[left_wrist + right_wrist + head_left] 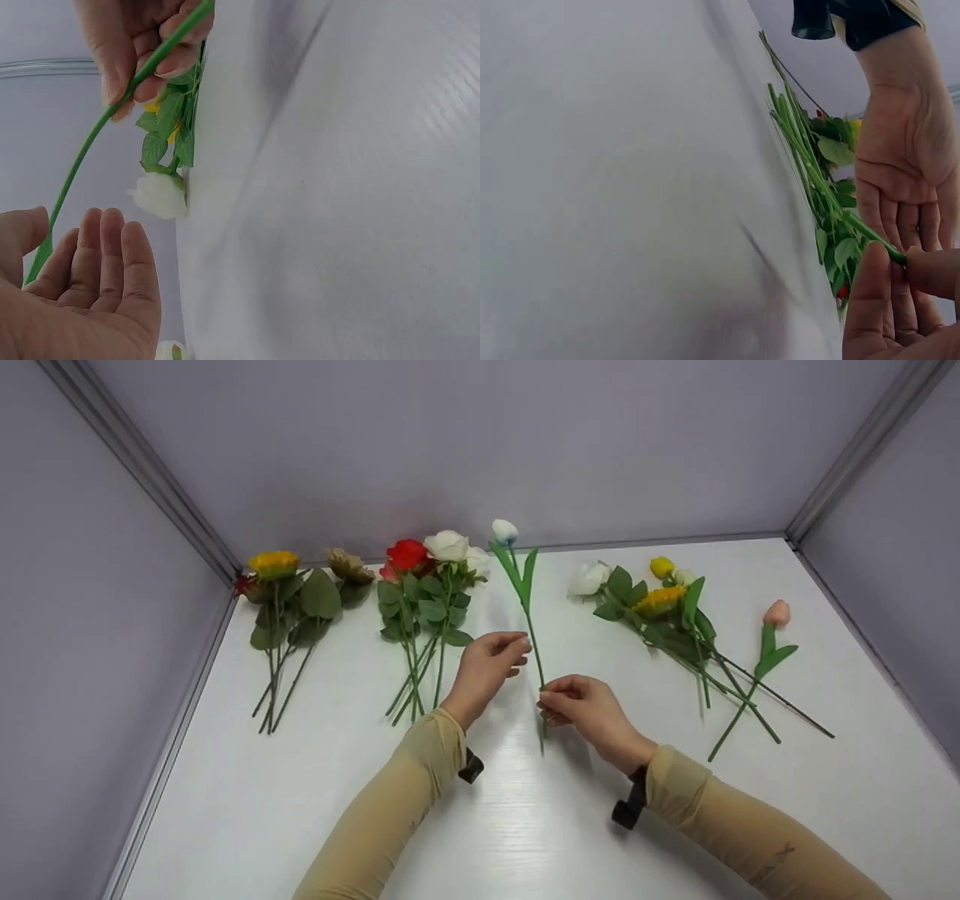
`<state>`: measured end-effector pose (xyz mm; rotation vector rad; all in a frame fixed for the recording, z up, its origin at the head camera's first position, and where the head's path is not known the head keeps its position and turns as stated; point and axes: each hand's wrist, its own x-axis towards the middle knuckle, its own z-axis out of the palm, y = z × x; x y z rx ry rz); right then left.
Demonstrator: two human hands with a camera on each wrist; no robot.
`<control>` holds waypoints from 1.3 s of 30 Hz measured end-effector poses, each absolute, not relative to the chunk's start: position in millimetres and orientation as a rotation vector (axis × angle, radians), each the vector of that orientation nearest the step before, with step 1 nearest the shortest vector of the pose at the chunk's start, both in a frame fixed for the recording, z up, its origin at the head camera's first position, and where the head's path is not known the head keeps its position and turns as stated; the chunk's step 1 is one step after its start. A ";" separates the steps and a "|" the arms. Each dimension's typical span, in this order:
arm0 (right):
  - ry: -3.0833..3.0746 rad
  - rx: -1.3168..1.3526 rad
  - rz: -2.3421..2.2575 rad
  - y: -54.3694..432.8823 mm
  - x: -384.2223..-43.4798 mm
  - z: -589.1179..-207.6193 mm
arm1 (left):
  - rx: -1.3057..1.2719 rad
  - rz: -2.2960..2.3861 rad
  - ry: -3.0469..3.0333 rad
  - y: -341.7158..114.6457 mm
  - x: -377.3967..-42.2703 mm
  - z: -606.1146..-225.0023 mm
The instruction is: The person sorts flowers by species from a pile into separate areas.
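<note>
A white tulip with a bluish base (505, 532) stands nearly upright over the middle of the table, flower end away from me. My right hand (589, 712) pinches its green stem (90, 135) low down between thumb and fingers. Higher up, my left hand (487, 667) is beside the stem, its fingers extended and its thumb apart from them. In the left wrist view the stem runs up past the left thumb to the right fingers. The right wrist view shows the pinched stem end (870, 236) in front of the left palm.
Left of my hands lie red and white roses (448, 546), and farther left a sunflower (274, 564) with brownish blooms. To the right are a white rose (591, 578), another sunflower (660, 600), a yellow tulip (661, 567) and a pink tulip (778, 613). Grey walls enclose the white table (247, 825).
</note>
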<state>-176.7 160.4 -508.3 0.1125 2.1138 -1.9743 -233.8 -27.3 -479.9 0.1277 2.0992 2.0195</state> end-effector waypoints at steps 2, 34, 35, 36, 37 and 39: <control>2.127 0.094 -1.966 153.8 -174.8 -510.9 | 0.123 2.029 2.070 -27.5 -233.6 -480.2; 2.217 0.062 -1.855 185.9 -164.6 -512.4 | 0.055 1.879 2.078 -3.2 -263.9 -491.9; 2.233 0.059 -1.844 190.4 -164.9 -510.8 | 0.048 1.864 2.097 -1.8 -266.8 -493.6; 2.247 0.055 -1.833 194.6 -165.0 -509.7 | 0.039 1.854 2.113 -0.4 -269.4 -495.5; 2.259 0.056 -1.822 198.6 -165.1 -509.1 | 0.028 1.846 2.126 1.0 -271.6 -497.1; 2.279 0.058 -1.803 205.4 -164.5 -508.3 | 0.008 1.834 2.146 3.4 -275.5 -500.2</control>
